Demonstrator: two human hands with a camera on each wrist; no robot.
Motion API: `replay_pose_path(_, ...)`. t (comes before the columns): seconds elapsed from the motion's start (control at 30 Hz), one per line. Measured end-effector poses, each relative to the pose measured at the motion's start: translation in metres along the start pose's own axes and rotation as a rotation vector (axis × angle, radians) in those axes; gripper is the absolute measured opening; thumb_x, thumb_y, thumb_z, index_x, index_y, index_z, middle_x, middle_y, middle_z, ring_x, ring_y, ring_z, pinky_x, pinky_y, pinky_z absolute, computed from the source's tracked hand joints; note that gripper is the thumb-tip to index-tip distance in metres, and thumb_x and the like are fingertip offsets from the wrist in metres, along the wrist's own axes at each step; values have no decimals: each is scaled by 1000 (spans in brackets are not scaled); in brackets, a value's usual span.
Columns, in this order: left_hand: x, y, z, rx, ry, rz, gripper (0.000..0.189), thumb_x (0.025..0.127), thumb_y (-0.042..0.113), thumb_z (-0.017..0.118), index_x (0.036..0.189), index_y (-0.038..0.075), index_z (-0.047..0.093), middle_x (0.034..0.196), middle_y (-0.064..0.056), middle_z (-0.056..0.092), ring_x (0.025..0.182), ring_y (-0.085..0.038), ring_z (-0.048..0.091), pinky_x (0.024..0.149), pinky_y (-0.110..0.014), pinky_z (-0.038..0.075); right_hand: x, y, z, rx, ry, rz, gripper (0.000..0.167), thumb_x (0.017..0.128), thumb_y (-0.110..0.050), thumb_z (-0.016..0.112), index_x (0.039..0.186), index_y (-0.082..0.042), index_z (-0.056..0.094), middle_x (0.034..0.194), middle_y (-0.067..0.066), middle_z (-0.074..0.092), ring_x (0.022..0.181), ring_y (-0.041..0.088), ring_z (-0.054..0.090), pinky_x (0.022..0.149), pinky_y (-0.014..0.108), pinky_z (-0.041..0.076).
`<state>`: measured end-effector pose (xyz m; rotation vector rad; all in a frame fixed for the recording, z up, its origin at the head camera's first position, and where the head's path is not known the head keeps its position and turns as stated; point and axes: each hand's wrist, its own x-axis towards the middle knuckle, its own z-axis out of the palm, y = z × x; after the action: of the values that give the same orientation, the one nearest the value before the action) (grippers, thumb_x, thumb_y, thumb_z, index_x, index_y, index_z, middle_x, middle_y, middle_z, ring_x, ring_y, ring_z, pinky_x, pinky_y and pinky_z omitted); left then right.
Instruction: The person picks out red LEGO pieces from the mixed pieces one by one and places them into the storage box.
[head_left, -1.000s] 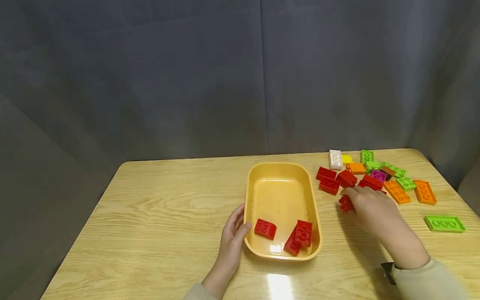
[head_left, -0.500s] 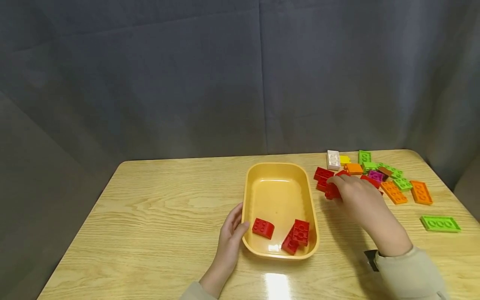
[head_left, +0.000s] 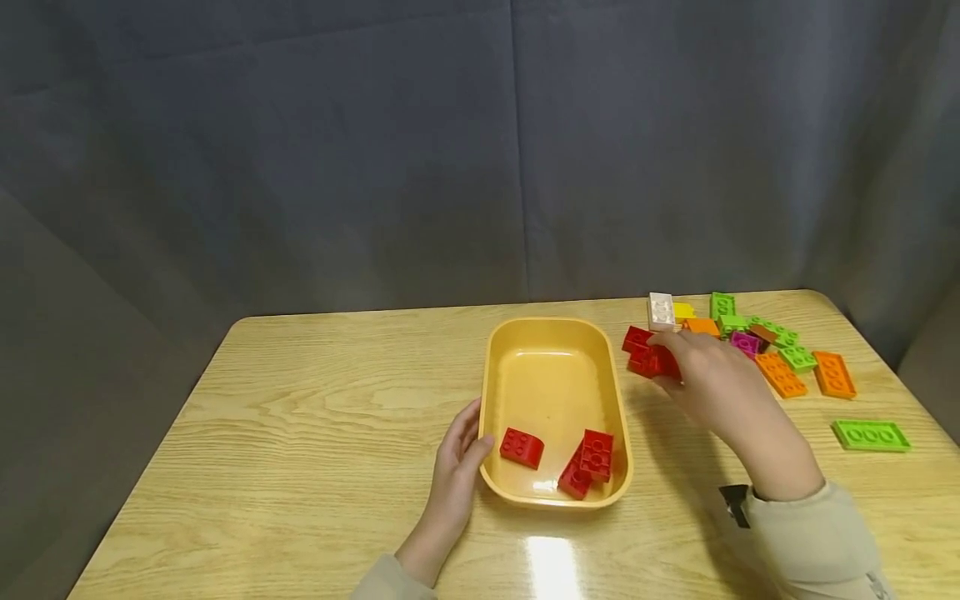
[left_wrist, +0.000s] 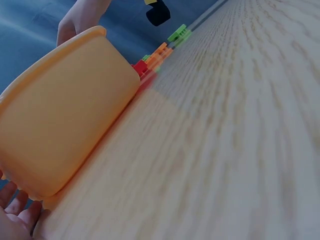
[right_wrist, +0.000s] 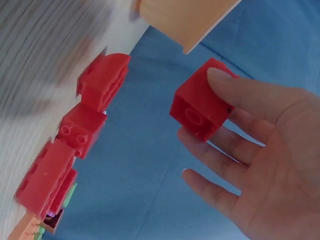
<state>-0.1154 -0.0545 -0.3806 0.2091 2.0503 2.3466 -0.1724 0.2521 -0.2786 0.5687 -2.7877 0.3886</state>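
Note:
A yellow plastic tray point(head_left: 551, 329) stands on the table with a few red toy bricks inside. One red brick point(head_left: 522, 447) lies at its left, and two more point(head_left: 596, 455) lean together at the right. My left hand point(head_left: 453, 467) grips the tray's left rim, thumb over the edge and fingers against the outer wall. Up off the table, a red toy brick point(right_wrist: 202, 97) is pinched between the thumb and fingers of my right hand point(right_wrist: 270, 145). Below that hand, other red bricks point(right_wrist: 82, 130) rest in a row on the table.
Beyond my right hand lie a white brick point(head_left: 662, 312), a yellow brick point(head_left: 683, 311), an orange brick point(head_left: 781, 375), a purple brick point(head_left: 745, 343) and several green ones. A green plate brick point(head_left: 872, 435) sits apart near the right. A dark curtain point(head_left: 375, 167) hangs behind the table point(head_left: 315, 442).
My right hand has lifted the red brick and moved it left and a little up in the head view. The left hand still holds the tray. The view has shifted slightly.

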Motion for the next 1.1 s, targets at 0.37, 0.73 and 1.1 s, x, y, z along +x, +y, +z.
replay_pose_path(0.37,-1,-1,0,-8,-8,-1,53,100,8,47,150,-1,33,151,-21,38,138,-36,38,105,-24,40,-3,-14,-3,23,116,-97,52,77,-11,84,122,4,63,115,25,67,103,44,63,88,58,50)
replay_pose_path(0.73,0,0,0,-19,-13,-1,55,100,12,49,150,-2,33,150,-22,39,137,-36,39,105,-26,42,-2,-38,1,47,82,-183,56,74,-10,87,124,0,64,113,19,69,104,39,63,92,56,48)
replay_pose_path(1.1,0,1,0,-23,-7,-2,54,100,12,49,150,-1,33,150,-21,39,138,-35,39,105,-25,41,-3,-54,18,63,94,-295,53,73,-9,88,121,-2,67,105,12,70,97,32,65,90,50,52)
